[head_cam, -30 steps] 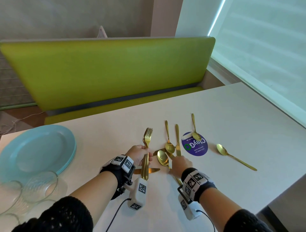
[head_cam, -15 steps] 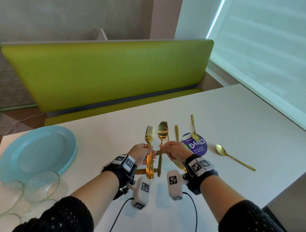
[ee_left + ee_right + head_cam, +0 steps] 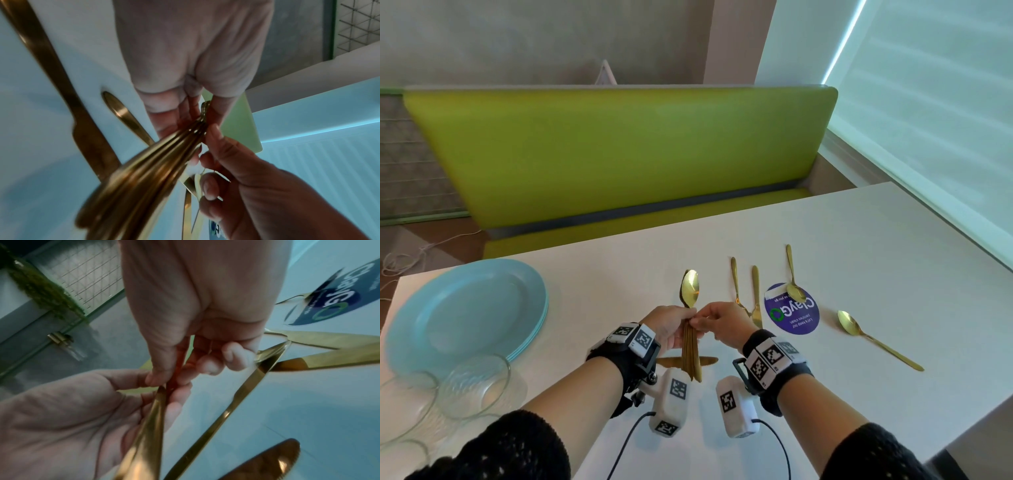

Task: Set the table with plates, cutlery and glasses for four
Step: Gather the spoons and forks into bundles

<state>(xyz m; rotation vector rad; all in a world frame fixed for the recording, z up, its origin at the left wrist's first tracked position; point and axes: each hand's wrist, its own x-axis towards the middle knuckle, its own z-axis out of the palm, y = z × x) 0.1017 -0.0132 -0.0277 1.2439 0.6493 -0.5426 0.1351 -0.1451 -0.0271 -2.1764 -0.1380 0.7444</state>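
Note:
My left hand (image 3: 678, 329) grips an upright bundle of gold cutlery (image 3: 691, 353) by the handles, above the white table (image 3: 893, 246). A gold spoon (image 3: 689, 289) stands at the front of the bundle and hides the forks behind it. My right hand (image 3: 700, 322) pinches the spoon's neck right against the left fingers. In the left wrist view the handles (image 3: 144, 170) fan toward the camera. In the right wrist view thumb and forefinger pinch the spoon (image 3: 148, 418). A stack of blue plates (image 3: 465, 308) lies at the left, with clear glasses (image 3: 476, 387) in front of it.
A gold knife (image 3: 705, 360) lies crosswise under my hands. Further right lie a spoon (image 3: 735, 281), a knife (image 3: 756, 294), a spoon (image 3: 792, 274) over a purple sticker (image 3: 794, 318), and another spoon (image 3: 876, 339). A green bench (image 3: 619, 154) runs behind the table.
My right hand lifted a spoon off the table, held it upright beside the forks, and has now brought it against the bundle in my left hand.

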